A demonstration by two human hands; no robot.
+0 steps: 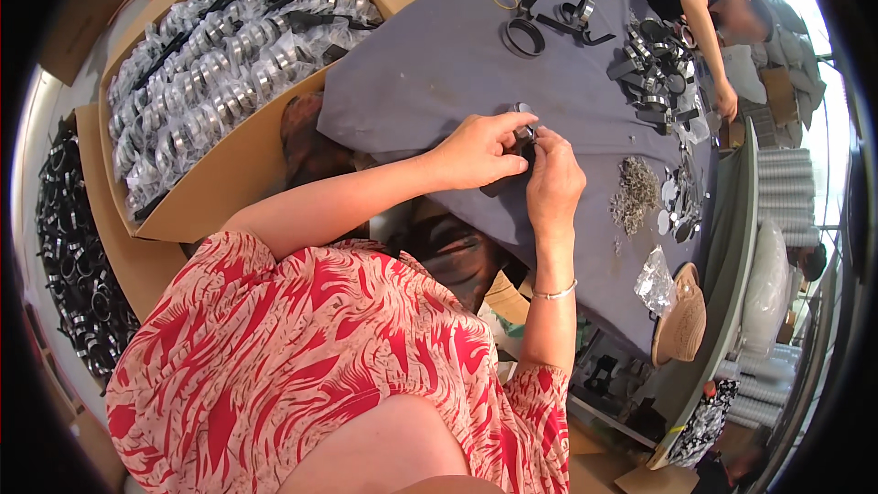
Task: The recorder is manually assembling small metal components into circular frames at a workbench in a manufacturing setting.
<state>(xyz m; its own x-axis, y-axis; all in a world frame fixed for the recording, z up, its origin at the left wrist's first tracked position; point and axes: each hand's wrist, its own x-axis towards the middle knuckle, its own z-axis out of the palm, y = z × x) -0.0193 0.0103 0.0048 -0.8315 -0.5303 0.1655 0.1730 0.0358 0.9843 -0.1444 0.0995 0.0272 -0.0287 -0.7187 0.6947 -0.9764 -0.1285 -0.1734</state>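
Observation:
Over the grey cloth-covered table (430, 64), both my hands are closed on one small black part (524, 134) with a shiny bit. My left hand (477, 148) pinches it from the left between thumb and fingers. From the right, my right hand (556, 172) grips it with the fingertips, a bangle on that wrist. My fingers hide most of the part, so its exact kind does not show. Farther up the cloth lie a black ring (523, 37) with a strap-like tab, a similar piece with a silver ring (578, 11), and a yellow band (504, 0).
Right of my hands are a pile of small metal pieces (635, 195), several discs (675, 206) and a heap of black ringed parts (651, 69). A co-worker's arm (709, 37) reaches beside that heap. A carton (210, 210) of bagged parts stands left; a straw hat (681, 316) sits right.

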